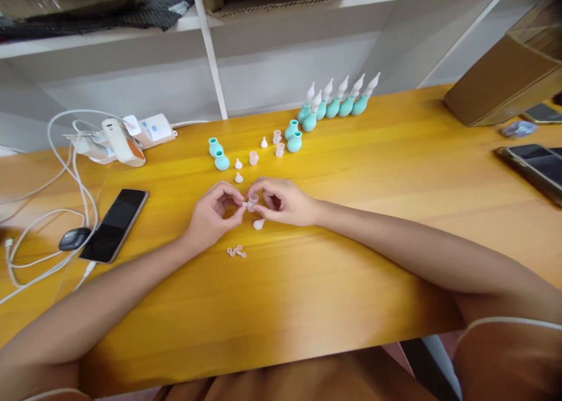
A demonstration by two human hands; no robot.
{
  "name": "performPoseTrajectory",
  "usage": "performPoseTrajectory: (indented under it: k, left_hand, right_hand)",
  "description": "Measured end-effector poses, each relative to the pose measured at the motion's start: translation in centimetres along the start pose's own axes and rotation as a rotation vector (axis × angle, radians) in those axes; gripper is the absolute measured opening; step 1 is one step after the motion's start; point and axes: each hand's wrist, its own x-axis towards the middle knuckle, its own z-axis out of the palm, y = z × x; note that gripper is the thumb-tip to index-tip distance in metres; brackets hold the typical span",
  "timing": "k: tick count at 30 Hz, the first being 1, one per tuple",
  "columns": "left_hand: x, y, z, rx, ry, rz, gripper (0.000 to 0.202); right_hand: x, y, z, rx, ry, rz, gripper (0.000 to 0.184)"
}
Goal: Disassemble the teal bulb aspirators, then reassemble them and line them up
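My right hand [285,202] pinches a small translucent pink cup-shaped connector [252,200] between thumb and fingertips. At its left side, my left hand [215,211] grips a tiny pale plug [244,204], which appears to touch the connector; whether it is inserted I cannot tell. Just below the fingers lies a white cone-shaped nozzle [259,224]. Several tiny pink plugs [237,251] are grouped nearer to me. Beyond my hands stand more white nozzles [238,164], further pink connectors [253,157] and open teal bulbs [222,160].
Assembled teal bulbs with white tips [333,105] line the table's back. To the left are a phone [115,225], a mouse [74,239], white cables and chargers [153,129]. A cardboard box [500,79] and another phone [538,164] sit at right. Shelving [298,55] rises behind.
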Motion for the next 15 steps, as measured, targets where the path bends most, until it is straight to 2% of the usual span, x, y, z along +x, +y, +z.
performPoseTrajectory:
  k: [8, 15]
  left_hand:
    - [0.05, 0.13, -0.05, 0.044, -0.001, 0.032, 0.016]
    - [0.01, 0.22, 0.05, 0.105, -0.011, 0.044, 0.015]
  right_hand:
    - [0.04, 0.01, -0.01, -0.016, 0.022, -0.021, 0.013]
    - [-0.01, 0.06, -0.12, -0.055, -0.023, -0.02, 0.015]
